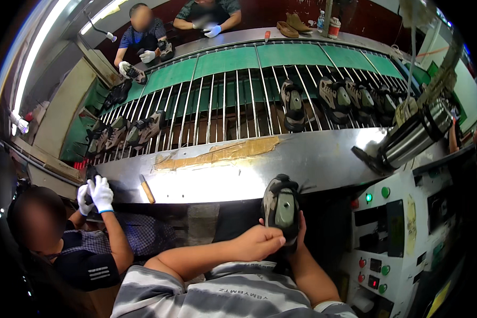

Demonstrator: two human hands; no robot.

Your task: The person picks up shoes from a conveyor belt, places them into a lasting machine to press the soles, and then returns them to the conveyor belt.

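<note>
In front of me is a grey and black shoe (279, 204) with a green last in its opening, held over my lap near the bench edge. My right hand (301, 229) wraps around it from beneath, with the thumb side along the right and a fingertip showing on the left. My left hand (258, 243) is closed, thumb pressed to fingers, against the near end of the shoe. Whatever sits inside that left grip is hidden. Dark lace ends stick out at the shoe's right side.
Ahead runs a metal bench edge (212, 177) with brown tape and a wooden-handled tool (147, 189). Behind it, a rod conveyor (212, 100) carries several shoes. A control box (379, 241) and a steel cylinder (416, 139) stand right. A gloved co-worker (85, 233) sits left; two others work across.
</note>
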